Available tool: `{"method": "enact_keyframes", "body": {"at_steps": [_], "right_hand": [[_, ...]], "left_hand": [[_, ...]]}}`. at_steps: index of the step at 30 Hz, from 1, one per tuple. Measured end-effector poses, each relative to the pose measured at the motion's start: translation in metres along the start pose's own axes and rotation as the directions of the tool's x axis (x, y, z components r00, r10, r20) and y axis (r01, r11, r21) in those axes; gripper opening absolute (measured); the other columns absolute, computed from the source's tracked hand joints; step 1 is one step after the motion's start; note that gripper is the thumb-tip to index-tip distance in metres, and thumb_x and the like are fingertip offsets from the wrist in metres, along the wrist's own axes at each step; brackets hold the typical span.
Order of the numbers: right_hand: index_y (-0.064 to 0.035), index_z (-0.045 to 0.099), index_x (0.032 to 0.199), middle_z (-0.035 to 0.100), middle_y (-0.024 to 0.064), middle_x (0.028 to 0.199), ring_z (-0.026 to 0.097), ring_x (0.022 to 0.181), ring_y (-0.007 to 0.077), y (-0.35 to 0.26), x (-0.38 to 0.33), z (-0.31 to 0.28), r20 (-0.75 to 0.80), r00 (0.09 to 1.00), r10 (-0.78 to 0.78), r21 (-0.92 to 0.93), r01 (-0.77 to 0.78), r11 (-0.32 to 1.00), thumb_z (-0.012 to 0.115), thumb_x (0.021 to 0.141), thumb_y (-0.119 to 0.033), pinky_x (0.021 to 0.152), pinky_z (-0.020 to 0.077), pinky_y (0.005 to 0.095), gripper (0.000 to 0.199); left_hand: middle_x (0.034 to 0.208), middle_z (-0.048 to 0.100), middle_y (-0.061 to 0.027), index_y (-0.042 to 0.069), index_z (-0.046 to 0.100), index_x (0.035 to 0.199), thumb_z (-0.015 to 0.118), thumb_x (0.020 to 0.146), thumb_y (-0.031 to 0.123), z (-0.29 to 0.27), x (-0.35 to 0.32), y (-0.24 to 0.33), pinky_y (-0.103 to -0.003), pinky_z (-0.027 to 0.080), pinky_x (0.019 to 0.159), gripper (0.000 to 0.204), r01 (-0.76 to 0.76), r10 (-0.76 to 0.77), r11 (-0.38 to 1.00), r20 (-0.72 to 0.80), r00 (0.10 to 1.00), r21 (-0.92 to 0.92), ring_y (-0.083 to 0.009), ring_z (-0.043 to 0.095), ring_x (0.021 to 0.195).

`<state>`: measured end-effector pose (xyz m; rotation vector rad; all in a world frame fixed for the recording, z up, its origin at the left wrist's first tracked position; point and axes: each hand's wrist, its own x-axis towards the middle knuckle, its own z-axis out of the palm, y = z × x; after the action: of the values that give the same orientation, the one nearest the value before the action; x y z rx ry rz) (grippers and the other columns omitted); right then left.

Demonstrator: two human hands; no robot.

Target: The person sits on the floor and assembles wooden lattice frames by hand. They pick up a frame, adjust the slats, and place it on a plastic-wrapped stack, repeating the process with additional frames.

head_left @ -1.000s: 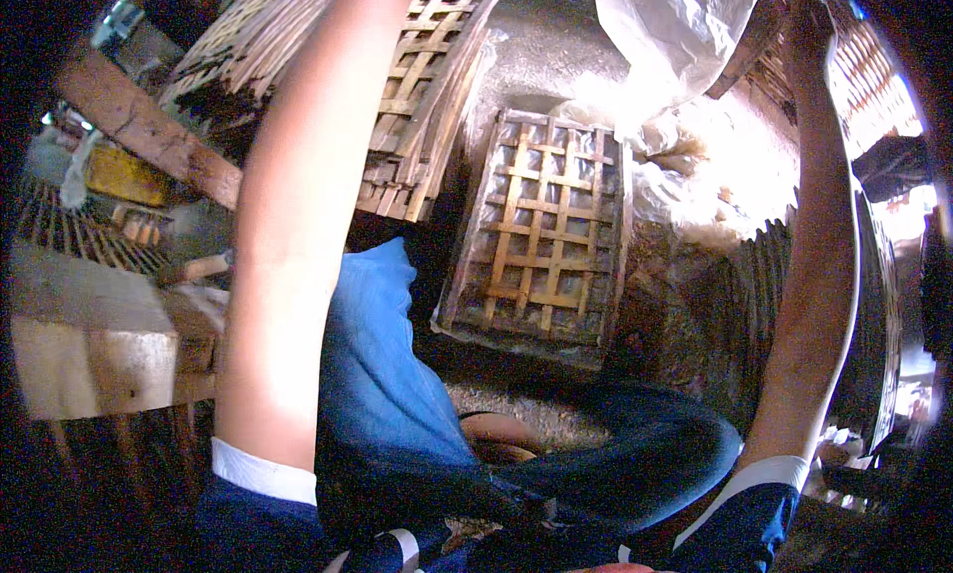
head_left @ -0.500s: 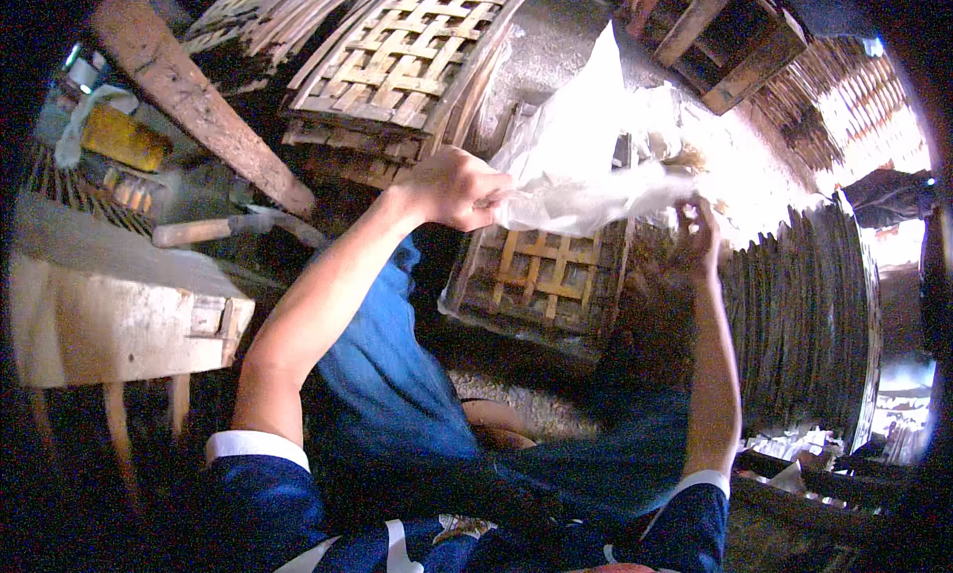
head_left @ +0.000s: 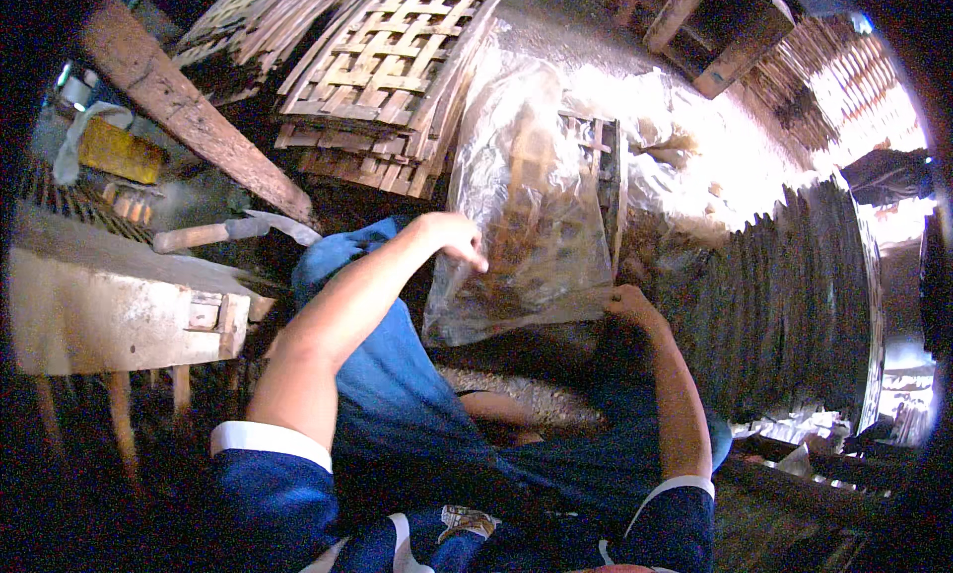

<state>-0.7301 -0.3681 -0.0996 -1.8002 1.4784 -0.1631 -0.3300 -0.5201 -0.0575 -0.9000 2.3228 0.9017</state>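
A clear, wrinkled plastic sheet [head_left: 536,285] lies spread over a woven wooden lattice frame [head_left: 617,191] in front of me. My left hand [head_left: 457,240] is closed at the sheet's left side, its curled fingers against the plastic; the pinch itself is partly hidden. On the right, my right hand [head_left: 637,307] pinches the sheet's near right corner. Through the plastic the lattice shows faintly. More bunched clear plastic [head_left: 675,136], washed out by bright light, lies past the frame's right side.
Woven lattice panels [head_left: 387,57] are stacked at far left. A wooden beam [head_left: 189,106] slants beside them. A wooden-handled blade [head_left: 223,232] rests by a pale wooden block bench [head_left: 119,325]. Thin dark slats [head_left: 794,305] stand stacked at right. A wooden frame [head_left: 730,42] is at far right.
The plastic sheet, lifted and bunched before, now lies spread over the lattice. Both hands have come down nearer to me, the right one also moving left.
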Motion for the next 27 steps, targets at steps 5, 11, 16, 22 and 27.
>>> {"method": "enact_keyframes", "body": {"at_steps": [5,11,16,22,27], "right_hand": [[-0.0087,0.073,0.095,0.072,0.0098,0.086,0.068,0.075,0.0211,0.064,-0.001,0.016,0.46,0.868,0.19,-0.091,-0.166,0.982,0.063,0.079,-0.037,0.069,0.0533,0.0369,0.034],[-0.0094,0.074,0.091,0.071,0.0094,0.08,0.066,0.067,0.0169,0.019,0.016,-0.018,0.571,0.635,0.521,0.006,-0.637,0.771,0.064,0.084,-0.041,0.061,0.0528,0.0356,0.034],[-0.007,0.072,0.094,0.071,0.0135,0.086,0.068,0.08,0.0238,0.001,0.073,-0.061,-0.247,0.903,0.352,-0.053,-0.375,0.925,0.063,0.085,-0.05,0.071,0.052,0.0374,0.044],[-0.0078,0.071,0.1,0.069,0.0175,0.098,0.066,0.097,0.0327,-0.021,0.155,-0.053,-0.445,0.81,0.382,0.043,-0.407,0.913,0.064,0.083,-0.048,0.087,0.0496,0.0402,0.044],[-0.011,0.071,0.095,0.069,0.0155,0.096,0.065,0.096,0.033,0.031,0.168,-0.034,-0.643,0.684,0.345,-0.025,-0.469,0.883,0.067,0.08,-0.037,0.086,0.0494,0.0421,0.03]], "left_hand": [[0.125,0.058,-0.0239,0.001,0.057,0.124,0.063,0.079,0.059,-0.024,0.025,-0.048,-0.042,0.044,0.101,0.074,0.396,-0.478,0.874,-0.348,0.807,-0.28,-0.037,0.055,0.118],[0.145,0.034,-0.0311,-0.008,0.028,0.142,0.06,0.08,0.061,0.007,0.066,-0.071,-0.04,0.03,0.112,0.098,0.289,-0.736,0.571,-0.322,0.596,-0.769,-0.0372,0.036,0.136],[0.149,0.031,-0.0248,-0.009,0.029,0.142,0.056,0.078,0.071,0.04,0.097,-0.1,-0.038,0.029,0.112,0.106,0.07,-0.828,0.268,-0.193,0.527,-0.961,-0.0316,0.034,0.138],[0.127,0.052,-0.0124,0.001,0.034,0.138,0.065,0.082,0.056,0.048,0.113,-0.118,-0.036,0.037,0.098,0.083,-0.175,-0.787,0.085,-0.174,0.592,-0.981,-0.0234,0.046,0.12],[0.105,0.053,-0.0037,0.012,0.043,0.134,0.069,0.084,0.02,0.036,0.123,-0.085,-0.032,0.042,0.086,0.057,-0.345,-0.751,0.149,-0.333,0.57,-0.927,-0.0152,0.05,0.097]]}}
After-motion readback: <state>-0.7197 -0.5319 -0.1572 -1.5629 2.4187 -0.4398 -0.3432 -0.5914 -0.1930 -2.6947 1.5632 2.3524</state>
